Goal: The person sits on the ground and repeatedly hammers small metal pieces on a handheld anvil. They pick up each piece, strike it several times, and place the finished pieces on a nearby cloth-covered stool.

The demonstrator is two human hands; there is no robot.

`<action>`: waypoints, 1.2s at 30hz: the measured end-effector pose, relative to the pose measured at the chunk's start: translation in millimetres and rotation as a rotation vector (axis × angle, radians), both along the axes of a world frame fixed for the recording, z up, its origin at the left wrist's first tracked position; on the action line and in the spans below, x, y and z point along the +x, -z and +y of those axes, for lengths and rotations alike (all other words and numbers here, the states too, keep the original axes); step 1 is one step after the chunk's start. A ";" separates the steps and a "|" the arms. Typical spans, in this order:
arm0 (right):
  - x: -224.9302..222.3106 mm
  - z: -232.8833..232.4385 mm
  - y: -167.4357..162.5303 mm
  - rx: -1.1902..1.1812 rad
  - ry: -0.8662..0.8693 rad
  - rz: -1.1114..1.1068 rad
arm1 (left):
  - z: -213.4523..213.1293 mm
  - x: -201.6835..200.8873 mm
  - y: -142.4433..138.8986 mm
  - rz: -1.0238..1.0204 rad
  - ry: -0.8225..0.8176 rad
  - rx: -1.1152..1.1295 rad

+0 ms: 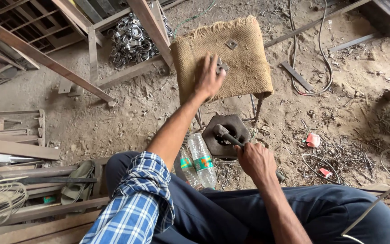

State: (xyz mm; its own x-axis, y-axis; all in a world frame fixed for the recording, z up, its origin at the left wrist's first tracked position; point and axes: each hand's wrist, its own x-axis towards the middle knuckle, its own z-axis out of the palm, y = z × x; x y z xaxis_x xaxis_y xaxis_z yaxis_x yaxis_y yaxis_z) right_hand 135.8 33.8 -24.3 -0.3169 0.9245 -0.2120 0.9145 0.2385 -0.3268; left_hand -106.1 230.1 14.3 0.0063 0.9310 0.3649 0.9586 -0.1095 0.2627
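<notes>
Right hand [254, 161] clenched on hammer [227, 135] over iron block [226, 135], left hand [208, 77] spread on burlap-covered stool [224, 56], bottles [196, 161] between.

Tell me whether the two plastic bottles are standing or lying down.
Lying down: both plastic bottles rest on their sides on the dirt floor.

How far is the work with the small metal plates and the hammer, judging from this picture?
Done: nothing can be told as finished; one small square plate lies on the burlap-covered stool. In hand: the left hand touches a second plate there, and the right hand grips a hammer whose head is over the hexagonal iron block. Left: no plate lies on the block yet.
</notes>
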 end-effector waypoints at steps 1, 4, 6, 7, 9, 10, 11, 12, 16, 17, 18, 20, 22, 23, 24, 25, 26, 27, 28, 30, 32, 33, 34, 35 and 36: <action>-0.7 0.1 0.2 -0.016 0.011 0.000 | -3.5 1.7 2.8 0.234 -0.002 -0.122; -2.3 0.5 2.4 -0.052 0.034 0.003 | -4.2 7.8 6.4 0.268 -0.054 -0.235; -2.3 1.1 4.2 -0.058 0.038 0.015 | 4.5 13.2 5.4 0.255 -0.077 -0.297; -3.1 1.3 4.9 -0.090 0.041 0.004 | 10.5 14.6 4.3 0.249 -0.090 -0.327; -3.3 2.1 5.4 -0.150 0.050 -0.019 | 27.1 18.1 1.5 0.250 -0.042 -0.247; -3.1 2.5 5.0 -0.135 0.049 -0.007 | 36.6 20.0 0.3 0.250 -0.017 -0.206; -2.8 2.4 4.3 -0.119 0.049 0.005 | 46.9 22.8 -0.8 0.234 0.018 -0.229; -2.4 2.8 3.4 -0.104 0.049 0.016 | 56.5 26.0 -1.3 0.218 0.053 -0.252; 0.0 3.1 0.0 -0.058 0.041 0.032 | 79.2 39.9 -1.8 0.269 0.096 -0.296; 0.5 2.8 0.0 -0.041 0.039 0.035 | 79.8 41.9 1.4 0.271 0.084 -0.225; 1.2 2.3 0.3 -0.023 0.036 0.040 | 78.8 42.9 4.5 0.271 0.070 -0.153; 1.3 2.1 1.9 -0.041 0.043 0.042 | 74.2 41.6 6.1 0.248 0.052 -0.112; 2.0 1.4 4.2 -0.053 0.042 0.040 | 67.3 36.0 7.3 0.195 0.042 -0.177; 1.9 1.1 5.5 -0.056 0.038 0.037 | 63.7 31.7 8.2 0.214 0.066 -0.104; 2.1 0.5 6.5 -0.059 0.034 0.034 | 60.4 27.3 9.4 0.233 0.091 -0.030; 2.4 0.4 7.2 -0.057 0.028 0.032 | 58.5 22.7 10.1 0.253 0.116 0.046; 2.4 0.4 7.7 -0.054 0.023 0.029 | 56.9 18.4 11.3 0.233 0.090 0.000; 3.0 -0.4 8.0 -0.052 0.018 0.027 | 54.3 14.7 13.4 0.214 0.066 -0.046; 2.8 -0.9 8.0 -0.022 0.023 0.020 | 52.6 11.4 15.3 0.193 0.042 -0.092; 1.2 -1.5 8.1 0.039 0.031 0.000 | 47.2 5.4 19.7 0.192 0.021 0.140; -3.7 -0.6 8.4 0.002 0.082 -0.017 | 42.7 3.2 23.3 0.166 0.034 0.101; -5.6 -0.9 8.8 -0.016 0.105 -0.024 | 37.9 1.1 25.1 0.144 0.057 -0.055; -7.0 -1.3 9.5 0.066 0.093 -0.033 | 32.3 -0.6 27.3 0.120 0.080 -0.211; -8.7 -1.2 10.4 0.149 0.082 -0.043 | 26.6 -1.1 29.8 0.177 0.085 -0.192; -9.5 -1.6 11.5 0.230 0.069 -0.051 | 20.4 -0.8 33.2 0.234 0.088 -0.174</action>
State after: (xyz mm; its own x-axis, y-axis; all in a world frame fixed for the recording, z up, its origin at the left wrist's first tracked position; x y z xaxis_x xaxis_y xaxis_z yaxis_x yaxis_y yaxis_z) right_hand 126.3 32.2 -35.8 -0.2459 0.9693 -0.0073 0.9450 0.2380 -0.2244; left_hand -107.0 250.4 -18.8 0.1550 0.9715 0.1790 0.9841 -0.1678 0.0583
